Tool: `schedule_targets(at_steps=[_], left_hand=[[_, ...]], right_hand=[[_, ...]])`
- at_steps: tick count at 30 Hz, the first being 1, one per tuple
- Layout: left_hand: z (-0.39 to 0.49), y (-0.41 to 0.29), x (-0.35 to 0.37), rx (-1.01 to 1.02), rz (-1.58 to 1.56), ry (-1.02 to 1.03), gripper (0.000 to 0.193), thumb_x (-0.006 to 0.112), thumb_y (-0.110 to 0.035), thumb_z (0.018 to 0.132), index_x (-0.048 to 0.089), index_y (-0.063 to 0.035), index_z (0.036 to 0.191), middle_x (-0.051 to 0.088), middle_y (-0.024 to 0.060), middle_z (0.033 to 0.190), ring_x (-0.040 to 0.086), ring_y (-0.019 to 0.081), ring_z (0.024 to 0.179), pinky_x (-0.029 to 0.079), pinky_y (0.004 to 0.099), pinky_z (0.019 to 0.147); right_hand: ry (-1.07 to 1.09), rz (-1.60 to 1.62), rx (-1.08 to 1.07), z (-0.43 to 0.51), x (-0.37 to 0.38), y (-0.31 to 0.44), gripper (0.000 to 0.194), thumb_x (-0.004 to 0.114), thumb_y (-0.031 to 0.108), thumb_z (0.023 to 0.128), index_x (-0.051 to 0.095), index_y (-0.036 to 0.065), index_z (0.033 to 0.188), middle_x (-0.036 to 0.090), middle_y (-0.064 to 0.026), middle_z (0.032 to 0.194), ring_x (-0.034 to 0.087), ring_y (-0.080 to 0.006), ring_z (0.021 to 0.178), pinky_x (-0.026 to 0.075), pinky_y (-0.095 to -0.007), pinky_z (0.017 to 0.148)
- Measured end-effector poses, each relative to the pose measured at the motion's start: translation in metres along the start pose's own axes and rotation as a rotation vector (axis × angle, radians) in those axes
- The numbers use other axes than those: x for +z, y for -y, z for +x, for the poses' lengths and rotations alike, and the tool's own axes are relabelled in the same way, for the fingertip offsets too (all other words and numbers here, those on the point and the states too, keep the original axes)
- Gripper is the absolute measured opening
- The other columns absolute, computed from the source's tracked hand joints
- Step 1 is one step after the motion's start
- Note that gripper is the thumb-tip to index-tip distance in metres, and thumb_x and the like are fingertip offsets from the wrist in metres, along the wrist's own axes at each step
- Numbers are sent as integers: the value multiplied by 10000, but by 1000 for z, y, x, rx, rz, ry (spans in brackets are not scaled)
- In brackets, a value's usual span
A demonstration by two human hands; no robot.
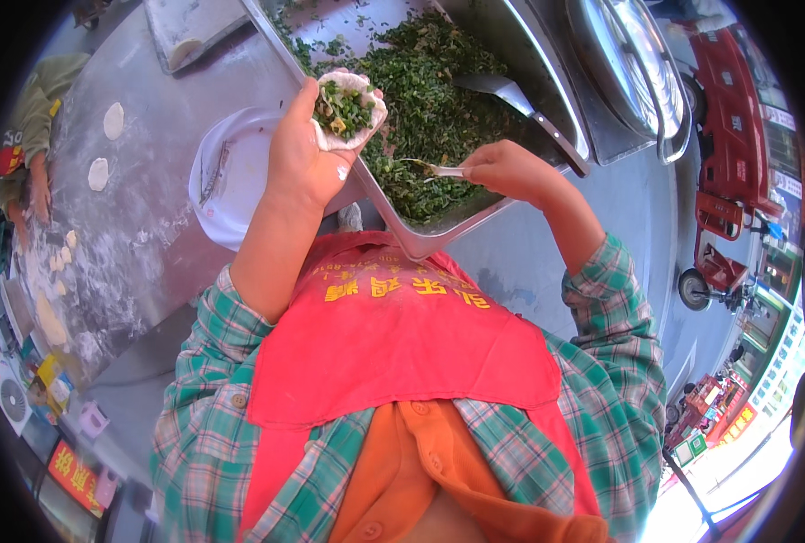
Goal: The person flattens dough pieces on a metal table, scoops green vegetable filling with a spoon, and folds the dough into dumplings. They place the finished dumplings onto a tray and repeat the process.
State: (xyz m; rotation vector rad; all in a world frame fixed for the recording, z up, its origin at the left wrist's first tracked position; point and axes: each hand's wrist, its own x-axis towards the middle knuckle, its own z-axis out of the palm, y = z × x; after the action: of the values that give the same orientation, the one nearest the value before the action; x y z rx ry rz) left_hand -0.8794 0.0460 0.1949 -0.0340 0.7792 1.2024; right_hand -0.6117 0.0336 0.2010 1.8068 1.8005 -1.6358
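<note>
Cupped in my left hand [307,163] is a round dough wrapper [338,141], its rim curling up around a heap of chopped green filling [343,112] with bits of yellow. My right hand [507,170] grips the pale handle of a spoon [446,171], whose bowl end dips into the chopped green mix [419,102]. That mix lies in a deep rectangular metal tray [419,246] before me. A wood-handled scraper [558,142] rests in the tray, blade on the greens, handle across the right rim.
A white plastic basin [223,224] sits left of the tray. Farther left, a floured metal table [145,224] bears dough rounds [98,174] and small dough pieces [61,258], with another person's hands [39,193] at its edge. A large metal lid [619,61] stands right; a red three-wheeler [728,129] is beyond.
</note>
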Motion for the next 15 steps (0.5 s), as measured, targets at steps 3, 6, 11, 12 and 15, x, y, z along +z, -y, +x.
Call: schedule_targets(at_steps=[3, 6, 11, 12, 15], left_hand=[[1, 3, 1, -28, -27, -9, 396, 387, -298, 1038, 517, 13, 1245, 588, 205, 1226, 567, 373, 1156, 480, 533, 990], [16, 19, 3, -65, -42, 20, 365, 399, -285, 1037, 540, -1, 1218, 616, 188, 1176, 603, 364, 1099, 511, 532, 945], [30, 52, 15, -188, -106, -11, 347, 421, -303, 1030, 567, -19, 1166, 634, 166, 1140, 615, 335, 1066, 521, 530, 932], [30, 56, 19, -220, -122, -12, 353, 418, -313, 1031, 569, -23, 1164, 637, 155, 1139, 614, 331, 1066, 518, 531, 935], [31, 65, 24, -225, -130, -1, 372, 413, -335, 1030, 575, -27, 1162, 640, 146, 1140, 618, 332, 1051, 508, 536, 945]], right_hand=[[-97, 308, 92, -27, -10, 3, 263, 609, 218, 903, 694, 17, 1050, 502, 37, 647, 415, -47, 545, 313, -226, 480], [-319, 467, 50, -49, -4, 4, 274, 600, 211, 920, 680, 14, 1093, 491, 46, 653, 391, -34, 554, 298, -217, 486], [-730, 276, -259, -58, 22, 21, 280, 632, 175, 906, 661, -10, 1114, 628, -4, 784, 592, -135, 715, 474, -310, 599], [-787, 174, -272, -60, 30, 27, 290, 632, 168, 908, 650, -6, 1138, 629, 11, 798, 614, -143, 752, 495, -322, 620], [-953, -509, -333, -58, 60, 28, 360, 624, 88, 867, 607, 42, 1224, 658, -97, 840, 648, -272, 791, 518, -372, 641]])
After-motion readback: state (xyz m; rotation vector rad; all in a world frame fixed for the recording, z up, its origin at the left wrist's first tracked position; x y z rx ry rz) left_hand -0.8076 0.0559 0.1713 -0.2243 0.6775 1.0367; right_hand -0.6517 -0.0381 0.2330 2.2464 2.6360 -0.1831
